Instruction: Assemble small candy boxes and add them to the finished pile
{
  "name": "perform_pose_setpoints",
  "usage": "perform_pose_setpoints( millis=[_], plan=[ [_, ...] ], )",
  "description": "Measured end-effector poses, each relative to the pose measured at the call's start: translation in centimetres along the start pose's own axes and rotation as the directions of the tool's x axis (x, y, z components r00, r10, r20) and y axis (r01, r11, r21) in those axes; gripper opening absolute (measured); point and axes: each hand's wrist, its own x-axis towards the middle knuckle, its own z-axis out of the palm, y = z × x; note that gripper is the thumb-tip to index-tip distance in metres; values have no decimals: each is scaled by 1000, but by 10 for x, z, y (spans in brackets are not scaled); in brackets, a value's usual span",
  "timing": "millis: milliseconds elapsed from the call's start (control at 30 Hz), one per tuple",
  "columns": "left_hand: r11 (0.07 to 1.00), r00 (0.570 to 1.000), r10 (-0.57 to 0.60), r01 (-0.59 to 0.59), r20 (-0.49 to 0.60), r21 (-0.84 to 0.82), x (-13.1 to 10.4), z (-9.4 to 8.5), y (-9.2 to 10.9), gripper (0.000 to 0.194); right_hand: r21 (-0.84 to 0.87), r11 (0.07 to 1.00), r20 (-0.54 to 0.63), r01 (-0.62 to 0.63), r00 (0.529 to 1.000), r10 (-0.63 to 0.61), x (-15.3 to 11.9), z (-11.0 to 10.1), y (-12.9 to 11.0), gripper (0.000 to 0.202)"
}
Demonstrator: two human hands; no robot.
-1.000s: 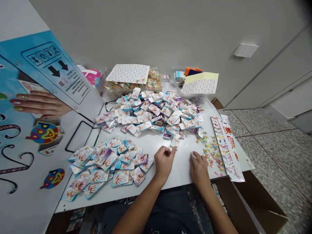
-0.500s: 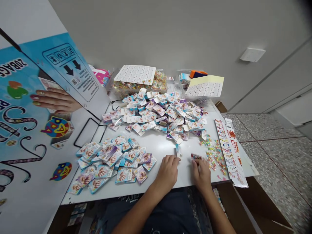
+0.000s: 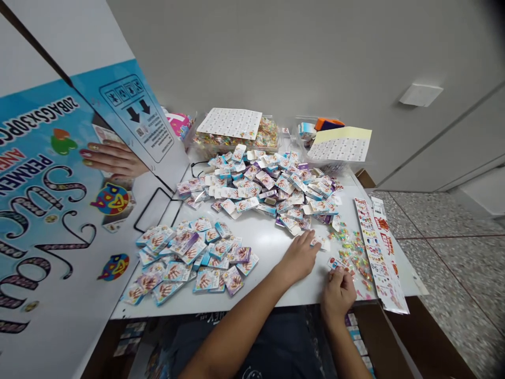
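Observation:
My left hand (image 3: 302, 256) reaches to the right over the white table (image 3: 266, 239), just below the large pile of boxes. Its fingertips are closed at a small white printed box (image 3: 321, 242), and part of their grip is hidden. Lower and to the right, my right hand (image 3: 338, 292) pinches a small sticker sheet (image 3: 333, 262) with coloured prints. Loose wrapped candies (image 3: 353, 247) lie scattered just beyond that hand.
A big heap of small boxes (image 3: 264, 181) fills the table's back, some with flaps up. Another pile of boxes (image 3: 185, 258) lies left. Clear bins (image 3: 268, 138) stand behind, long sticker strips (image 3: 373, 242) lie right, and a large printed carton (image 3: 153, 131) stands left.
My left hand has moved right and farther forward, and a small box now shows at its fingertips on that side. The right hand still pinches the sticker sheet, slightly farther right. The view has shifted.

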Motion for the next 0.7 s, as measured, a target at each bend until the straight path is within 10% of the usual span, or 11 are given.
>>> perform_pose_setpoints(
  millis=[200,433,700],
  plan=[
    [986,987,-162,161,8,39,0,7,19,19,12,999,21,-48,999,47,-2,2,-9,52],
    [897,897,-442,442,-6,15,-37,-2,18,48,84,995,234,-50,972,29,4,1,-10,55],
    [789,806,-573,495,-147,-363,-84,-7,1,42,135,983,649,-125,761,8,14,-13,-9,51]
  ],
)
